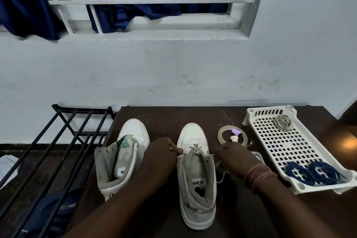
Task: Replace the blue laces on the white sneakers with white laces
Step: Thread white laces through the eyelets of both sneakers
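2 white sneakers on dark table [168, 118], toes to wall. L shoe [123, 152] unlaced. R shoe [197, 172] has white lace [195, 149] thru lowest eyelets only. L hand [162, 155] pinches lace at shoe's left edge; R hand [235, 157] curled by right edge, on lace end, grip not fully visible. Blue laces [314, 173] lie in white tray [289, 145], near corner. Tape roll [231, 135] btw shoe and tray.
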Motion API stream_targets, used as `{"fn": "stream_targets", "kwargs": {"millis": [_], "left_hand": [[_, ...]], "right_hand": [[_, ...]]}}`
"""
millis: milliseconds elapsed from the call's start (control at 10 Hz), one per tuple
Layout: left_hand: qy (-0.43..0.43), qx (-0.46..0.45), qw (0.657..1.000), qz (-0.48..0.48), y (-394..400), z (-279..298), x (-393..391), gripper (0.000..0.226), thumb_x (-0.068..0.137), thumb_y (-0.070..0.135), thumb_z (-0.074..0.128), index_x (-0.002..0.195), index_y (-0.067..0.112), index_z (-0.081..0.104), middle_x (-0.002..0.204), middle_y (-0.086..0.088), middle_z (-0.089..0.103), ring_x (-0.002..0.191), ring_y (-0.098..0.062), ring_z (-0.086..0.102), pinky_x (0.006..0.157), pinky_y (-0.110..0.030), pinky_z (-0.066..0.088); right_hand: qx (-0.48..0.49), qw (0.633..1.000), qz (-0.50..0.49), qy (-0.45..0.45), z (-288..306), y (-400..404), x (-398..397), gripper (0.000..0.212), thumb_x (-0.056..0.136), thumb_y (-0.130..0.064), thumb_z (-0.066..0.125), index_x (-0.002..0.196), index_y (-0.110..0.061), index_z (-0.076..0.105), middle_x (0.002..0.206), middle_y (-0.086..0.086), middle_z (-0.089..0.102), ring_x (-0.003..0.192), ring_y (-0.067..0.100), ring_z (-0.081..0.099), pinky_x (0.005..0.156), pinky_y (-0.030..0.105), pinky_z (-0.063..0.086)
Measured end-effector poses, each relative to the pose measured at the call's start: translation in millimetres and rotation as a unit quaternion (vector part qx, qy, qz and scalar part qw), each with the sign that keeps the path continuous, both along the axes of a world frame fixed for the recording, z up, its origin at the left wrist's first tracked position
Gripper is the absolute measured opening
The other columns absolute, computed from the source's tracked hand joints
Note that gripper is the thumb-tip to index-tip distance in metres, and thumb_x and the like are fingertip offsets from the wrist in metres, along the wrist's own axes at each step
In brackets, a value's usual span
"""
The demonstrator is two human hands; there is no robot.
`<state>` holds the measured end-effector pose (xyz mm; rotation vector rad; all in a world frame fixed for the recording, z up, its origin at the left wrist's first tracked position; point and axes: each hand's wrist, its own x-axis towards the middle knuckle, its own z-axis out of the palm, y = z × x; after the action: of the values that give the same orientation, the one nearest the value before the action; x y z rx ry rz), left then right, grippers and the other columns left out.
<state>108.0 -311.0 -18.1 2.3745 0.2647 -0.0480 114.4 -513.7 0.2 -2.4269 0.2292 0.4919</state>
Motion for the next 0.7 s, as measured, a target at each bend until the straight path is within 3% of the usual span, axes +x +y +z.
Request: {"fn": "stream_targets", "kwargs": {"millis": [100,200,300,400,500,600,700], "left_hand": [[0.001,0.016,1.000,0.003,1,2,-1,0.025,0.089,0.029,0.073,0.068,0.022,0.061,0.087,0.005,0.072,0.087,-0.013,0.064,0.079,-0.031,0.049],[-0.004,0.053,0.999,-0.002,1,5,-2,0.020,0.092,0.025,0.068,0.074,0.019,0.065,0.092,0.001,0.073,0.094,-0.019,0.066,0.081,-0.033,0.048],[-0.015,0.057,0.998,-0.026,0,5,-1,0.017,0.093,0.027,0.068,0.082,0.015,0.072,0.095,-0.005,0.074,0.097,-0.024,0.066,0.086,-0.037,0.048],[-0.051,0.101,0.993,-0.042,-2,-3,-2,0.015,0.092,0.039,0.063,0.093,0.028,0.073,0.101,0.006,0.070,0.104,-0.019,0.063,0.093,-0.040,0.045],[-0.107,0.143,0.984,0.010,-6,1,-4,0.029,0.089,0.061,0.056,0.099,0.038,0.071,0.099,0.012,0.065,0.106,-0.017,0.057,0.097,-0.043,0.042],[-0.134,0.050,0.990,0.009,-14,16,-8,0.035,0.089,0.064,0.056,0.084,0.032,0.069,0.081,0.014,0.066,0.088,-0.010,0.062,0.080,-0.034,0.048],[0.013,-0.065,0.998,-0.006,-22,23,-14,0.041,0.083,0.064,0.067,0.079,0.024,0.067,0.072,0.008,0.069,0.073,-0.007,0.065,0.068,-0.029,0.047]], "right_hand": [[-0.001,1.000,-0.020,-0.020,3,-2,1,0.037,0.100,-0.030,0.043,0.066,-0.018,0.050,0.065,0.002,0.048,0.058,0.011,0.044,0.056,0.023,0.036],[-0.048,0.998,0.007,-0.037,1,1,1,0.028,0.099,-0.025,0.040,0.083,-0.009,0.056,0.072,-0.002,0.046,0.077,0.023,0.054,0.056,0.028,0.030],[-0.039,0.998,-0.004,-0.045,2,3,1,0.030,0.097,-0.026,0.045,0.072,-0.012,0.053,0.072,0.002,0.053,0.082,0.025,0.052,0.065,0.026,0.035],[0.054,0.995,-0.038,-0.072,1,-2,7,0.030,0.090,-0.033,0.059,0.067,-0.015,0.055,0.063,0.001,0.064,0.076,0.020,0.056,0.076,0.031,0.048],[0.203,0.970,-0.091,-0.101,14,-6,12,0.045,0.064,-0.056,0.065,0.084,-0.016,0.060,0.069,0.006,0.069,0.060,0.025,0.065,0.073,0.053,0.059],[0.263,0.947,-0.115,-0.141,25,-5,14,0.045,0.065,-0.043,0.064,0.103,-0.019,0.060,0.092,0.010,0.071,0.073,0.023,0.070,0.079,0.054,0.059],[0.291,0.938,-0.092,-0.164,29,1,10,0.027,0.078,-0.020,0.066,0.105,-0.019,0.063,0.097,0.008,0.073,0.086,0.025,0.073,0.081,0.048,0.059]]}}
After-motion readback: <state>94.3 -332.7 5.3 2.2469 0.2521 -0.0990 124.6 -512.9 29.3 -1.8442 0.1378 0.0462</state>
